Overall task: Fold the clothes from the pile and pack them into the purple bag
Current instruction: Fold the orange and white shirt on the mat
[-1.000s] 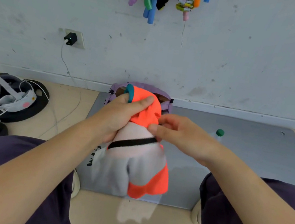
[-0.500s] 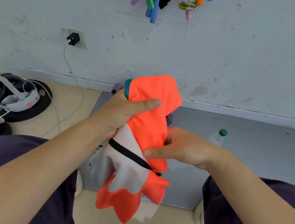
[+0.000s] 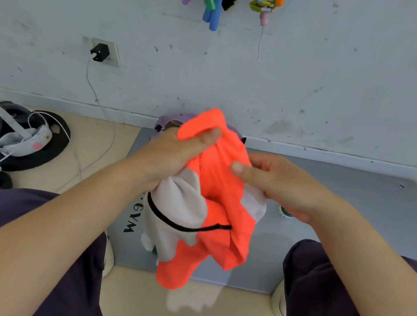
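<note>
The left hand is clenched round the top of a bunched orange-and-pale-grey fabric garment with a thin black band, thumb pressed across the orange cloth. The right hand pinches the same garment from its other side, thumb on the orange fold, fingers curled behind. The cloth hangs below both hands, above a grey floor mat. Just beyond the left hand's knuckles the purple bag peeks out against the wall.

We note the garment is neon orange with pale grey panels and a thin black band; purple bag; grey mat, black lettering.
</note>
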`<state>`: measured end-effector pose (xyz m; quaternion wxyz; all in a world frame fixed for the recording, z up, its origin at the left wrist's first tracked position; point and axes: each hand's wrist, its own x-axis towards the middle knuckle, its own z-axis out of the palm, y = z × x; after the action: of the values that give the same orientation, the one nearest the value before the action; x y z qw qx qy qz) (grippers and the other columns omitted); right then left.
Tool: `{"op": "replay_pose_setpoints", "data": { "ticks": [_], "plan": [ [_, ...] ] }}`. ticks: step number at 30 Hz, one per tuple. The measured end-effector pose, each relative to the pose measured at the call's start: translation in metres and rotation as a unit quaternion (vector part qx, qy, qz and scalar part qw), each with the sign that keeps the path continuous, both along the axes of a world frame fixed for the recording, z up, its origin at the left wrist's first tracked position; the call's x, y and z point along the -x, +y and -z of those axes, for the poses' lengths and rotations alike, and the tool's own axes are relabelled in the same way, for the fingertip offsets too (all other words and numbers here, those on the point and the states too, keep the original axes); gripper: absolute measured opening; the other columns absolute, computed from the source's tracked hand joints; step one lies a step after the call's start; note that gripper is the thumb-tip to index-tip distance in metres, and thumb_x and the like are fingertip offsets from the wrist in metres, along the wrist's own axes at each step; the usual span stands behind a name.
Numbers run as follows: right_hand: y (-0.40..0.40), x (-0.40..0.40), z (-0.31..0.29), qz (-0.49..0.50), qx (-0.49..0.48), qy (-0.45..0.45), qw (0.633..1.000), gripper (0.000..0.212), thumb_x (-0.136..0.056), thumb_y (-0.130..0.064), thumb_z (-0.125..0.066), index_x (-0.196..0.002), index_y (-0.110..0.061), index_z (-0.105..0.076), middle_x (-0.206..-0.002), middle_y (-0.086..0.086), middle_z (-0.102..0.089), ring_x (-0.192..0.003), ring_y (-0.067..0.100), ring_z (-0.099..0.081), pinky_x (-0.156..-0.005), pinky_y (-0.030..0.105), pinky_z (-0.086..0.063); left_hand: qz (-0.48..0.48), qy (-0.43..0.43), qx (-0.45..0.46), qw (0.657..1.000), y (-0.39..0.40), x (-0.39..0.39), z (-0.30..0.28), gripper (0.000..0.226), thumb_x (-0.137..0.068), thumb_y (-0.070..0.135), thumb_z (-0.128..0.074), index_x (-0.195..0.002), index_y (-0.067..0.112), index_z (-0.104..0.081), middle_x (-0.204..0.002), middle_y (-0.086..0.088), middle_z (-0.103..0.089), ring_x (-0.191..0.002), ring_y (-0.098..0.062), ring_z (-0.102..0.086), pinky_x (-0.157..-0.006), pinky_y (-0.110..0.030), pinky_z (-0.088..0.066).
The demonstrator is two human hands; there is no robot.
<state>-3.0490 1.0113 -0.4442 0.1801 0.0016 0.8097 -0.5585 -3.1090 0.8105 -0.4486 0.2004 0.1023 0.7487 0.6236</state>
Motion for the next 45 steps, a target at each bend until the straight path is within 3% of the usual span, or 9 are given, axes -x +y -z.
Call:
{"op": "replay_pose_setpoints", "data": {
  "ticks": [4, 9, 12, 16, 22, 30, 35, 39, 45],
  "plan": [
    [0.008, -0.004, 0.005, -0.042, -0.103, 0.004, 0.994, 0.022, -0.086, -0.038, -0.07, -0.092, -0.017, -0.073, -0.084, -0.01, -0.072, -0.07, -0.002, -0.061, -0.056, 0.005, -0.04, -0.082, 0.014, -0.021, 0.996, -0.01, 0.014, -0.002, 0.044, -0.067, 0.068, -0.067, -0.083, 0.028, -0.076, -0.093, 0.011, -0.077, -0.092, -0.005, -0.071, -0.086, -0.03, -0.053],
    [0.016, 0.0, 0.005, 0.098, 0.1, 0.076, 0.987, 0.022, -0.1, -0.02, -0.05, -0.108, -0.008, -0.066, -0.089, -0.004, -0.071, -0.077, 0.006, -0.063, -0.066, 0.017, -0.048, -0.012, 0.053, 0.079, 0.995, -0.02, 0.015, 0.003, 0.036, -0.077, 0.07, -0.061, -0.09, 0.041, -0.076, -0.101, 0.017, -0.074, -0.096, 0.0, -0.069, -0.096, -0.032, -0.051],
    [0.017, 0.002, 0.0, 0.172, 0.192, 0.08, 0.963, 0.023, -0.1, -0.02, -0.05, -0.11, -0.009, -0.068, -0.095, 0.004, -0.074, -0.083, 0.014, -0.067, -0.071, 0.024, -0.054, 0.131, 0.014, 0.15, 0.98, -0.021, 0.011, 0.003, 0.051, -0.06, 0.088, -0.06, -0.093, 0.051, -0.071, -0.105, 0.016, -0.074, -0.102, -0.005, -0.068, -0.103, -0.041, -0.048],
    [0.017, 0.002, 0.002, 0.201, 0.102, 0.104, 0.969, 0.02, -0.097, -0.025, -0.057, -0.103, -0.012, -0.071, -0.098, 0.01, -0.074, -0.086, 0.018, -0.067, -0.078, 0.035, -0.053, 0.351, -0.004, 0.169, 0.921, -0.014, 0.001, 0.006, 0.041, -0.074, 0.066, -0.066, -0.112, 0.049, -0.067, -0.117, 0.024, -0.068, -0.113, 0.007, -0.059, -0.1, -0.018, -0.044],
    [0.007, 0.003, 0.013, 0.307, -0.159, 0.229, 0.91, 0.022, -0.086, -0.028, -0.068, -0.1, -0.018, -0.055, -0.097, -0.002, -0.059, -0.086, 0.009, -0.056, -0.068, 0.011, -0.038, 0.177, -0.018, 0.015, 0.984, -0.006, 0.004, 0.01, 0.045, -0.074, 0.061, -0.069, -0.115, 0.042, -0.069, -0.123, 0.014, -0.068, -0.12, -0.006, -0.06, -0.111, -0.041, -0.039],
    [-0.006, -0.006, 0.004, 0.157, 0.012, 0.028, 0.987, 0.073, -0.085, -0.062, -0.054, -0.102, 0.007, -0.065, -0.098, 0.021, -0.07, -0.082, 0.024, -0.064, -0.096, 0.044, -0.051, 0.168, 0.017, 0.011, 0.986, -0.003, 0.0, 0.009, 0.041, -0.073, 0.049, -0.076, -0.109, 0.028, -0.074, -0.115, 0.006, -0.073, -0.113, -0.01, -0.065, -0.103, -0.036, -0.046],
    [-0.008, -0.006, 0.006, 0.162, 0.197, -0.039, 0.966, 0.04, -0.09, -0.032, -0.062, -0.107, 0.003, -0.068, -0.086, 0.01, -0.07, -0.071, 0.018, -0.06, -0.06, 0.025, -0.042, 0.19, 0.012, 0.06, 0.98, -0.003, -0.005, 0.01, 0.041, -0.063, 0.059, -0.077, -0.1, 0.042, -0.073, -0.104, 0.011, -0.075, -0.102, -0.006, -0.069, -0.093, -0.03, -0.053],
    [0.0, -0.004, 0.008, 0.193, 0.233, -0.051, 0.952, 0.024, -0.093, -0.027, -0.061, -0.105, -0.009, -0.072, -0.083, 0.008, -0.073, -0.064, 0.018, -0.065, -0.051, 0.025, -0.045, -0.006, 0.001, -0.007, 1.0, 0.0, 0.001, 0.011, 0.045, -0.06, 0.067, -0.072, -0.098, 0.043, -0.074, -0.103, 0.017, -0.074, -0.1, -0.004, -0.069, -0.091, -0.033, -0.052],
    [0.029, 0.004, -0.002, 0.284, 0.177, 0.119, 0.935, 0.02, -0.092, -0.029, -0.063, -0.094, -0.014, -0.076, -0.099, 0.012, -0.074, -0.089, 0.022, -0.066, -0.083, 0.039, -0.051, -0.288, -0.026, -0.227, 0.93, -0.02, 0.038, 0.01, 0.024, -0.084, 0.007, -0.07, -0.108, 0.012, -0.066, -0.094, 0.002, -0.075, -0.085, -0.011, -0.07, -0.066, -0.02, -0.054]
  ]
}}
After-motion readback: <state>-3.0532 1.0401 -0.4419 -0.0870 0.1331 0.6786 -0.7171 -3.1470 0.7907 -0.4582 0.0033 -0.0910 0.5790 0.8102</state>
